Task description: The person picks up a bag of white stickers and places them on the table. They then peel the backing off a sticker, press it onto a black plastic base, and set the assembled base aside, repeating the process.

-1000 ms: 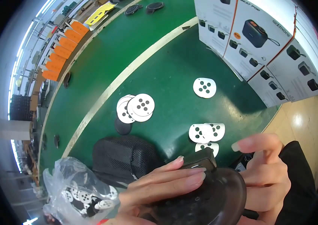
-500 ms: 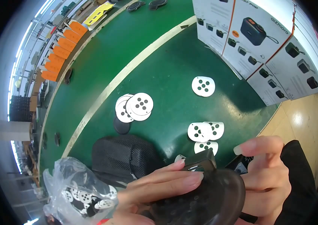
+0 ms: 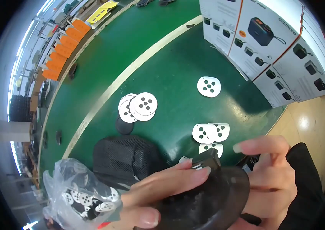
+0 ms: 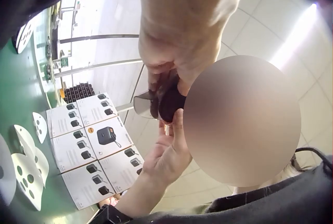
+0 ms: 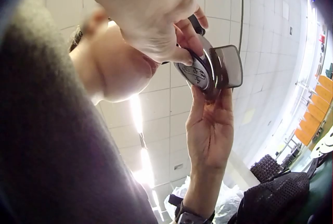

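Both hands hold a dark, rounded, glossy device (image 3: 212, 203) with a small rectangular block at its upper edge. My left hand (image 3: 162, 189) grips it from the left, a fingertip pressed against the block and the thumb along the near side. The right hand (image 3: 271, 188) holds its right side, with the index finger raised off it. A silvery round face (image 5: 195, 74) with dark markings shows in the right wrist view, beside a translucent grey flap (image 5: 232, 67). White discs with black holes (image 3: 204, 133) lie just beyond the device on the green table.
A black mesh case (image 3: 126, 157) and a clear plastic bag (image 3: 70, 176) with several perforated discs stand at left. More discs (image 3: 143, 106) overlap a black disc (image 3: 124, 125). A single disc (image 3: 209, 87) lies apart. Stacked white printed boxes (image 3: 266, 46) rise at back right.
The left thumb has come into sight on the device's near side, and the left fingers have shifted slightly. The device has tilted a little. The right hand keeps nearly the same pose.
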`<state>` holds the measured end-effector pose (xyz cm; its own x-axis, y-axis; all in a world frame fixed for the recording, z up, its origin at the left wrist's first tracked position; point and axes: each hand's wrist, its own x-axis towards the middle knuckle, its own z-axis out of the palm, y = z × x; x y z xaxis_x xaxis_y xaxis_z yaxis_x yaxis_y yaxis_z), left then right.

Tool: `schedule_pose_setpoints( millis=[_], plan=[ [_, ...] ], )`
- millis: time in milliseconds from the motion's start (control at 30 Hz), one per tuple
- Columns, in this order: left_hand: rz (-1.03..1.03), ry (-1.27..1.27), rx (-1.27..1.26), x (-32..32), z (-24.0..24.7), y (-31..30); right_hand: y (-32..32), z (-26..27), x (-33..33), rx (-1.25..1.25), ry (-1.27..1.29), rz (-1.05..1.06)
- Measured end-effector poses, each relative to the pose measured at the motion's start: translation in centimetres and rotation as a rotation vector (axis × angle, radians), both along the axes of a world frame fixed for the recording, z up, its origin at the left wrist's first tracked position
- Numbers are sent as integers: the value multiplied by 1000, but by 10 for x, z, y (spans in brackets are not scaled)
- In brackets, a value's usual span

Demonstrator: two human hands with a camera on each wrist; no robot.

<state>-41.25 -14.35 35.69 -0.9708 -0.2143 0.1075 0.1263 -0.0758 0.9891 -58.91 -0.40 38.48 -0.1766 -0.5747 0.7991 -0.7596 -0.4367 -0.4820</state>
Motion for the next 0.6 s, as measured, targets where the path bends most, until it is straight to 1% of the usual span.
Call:
schedule_pose_setpoints(
  millis=[33, 67, 100, 133, 167, 200, 267, 300, 367, 400, 467, 500, 533, 567, 600],
  plan=[
    [-190, 8, 22, -9, -7, -16, -6, -3, -3, -85, 100, 47],
    [-254, 19, 74, -12, -10, -20, -12, -3, 5, -138, -42, -23],
    [-272, 16, 110, -13, -9, -21, -19, -1, 19, -188, -183, -90],
    [-284, 12, 142, -13, -6, -22, -22, -3, 21, -226, -228, -98],
    [-280, 11, 166, -12, -3, -23, -25, -4, 24, -266, -272, -105],
    [-274, 10, 184, -11, 2, -21, -27, -7, 18, -295, -219, -51],
    [-257, 9, 194, -8, 11, -18, -19, -4, 17, -154, -195, -73],
    [-248, 12, 203, -7, 16, -14, -7, 6, 24, 17, -223, -149],
    [-214, 16, 189, -7, 26, -10, 0, 2, 17, 36, -114, -61],
    [-192, 10, 185, -7, 31, -7, -6, -11, -1, -116, 22, 102],
    [-127, -33, 175, -11, 42, -1, -5, -14, -2, -160, 27, 157],
    [-113, -67, 170, -12, 46, -1, 1, -7, 11, -52, -103, 48],
    [-100, -100, 164, -14, 50, 0, 2, -3, 15, 13, -176, 1],
    [-78, -130, 141, -14, 53, -1, 4, 1, 18, 78, -249, -44],
    [-60, -148, 133, -13, 54, 0, 4, 3, 15, 99, -265, -29]
  ],
)
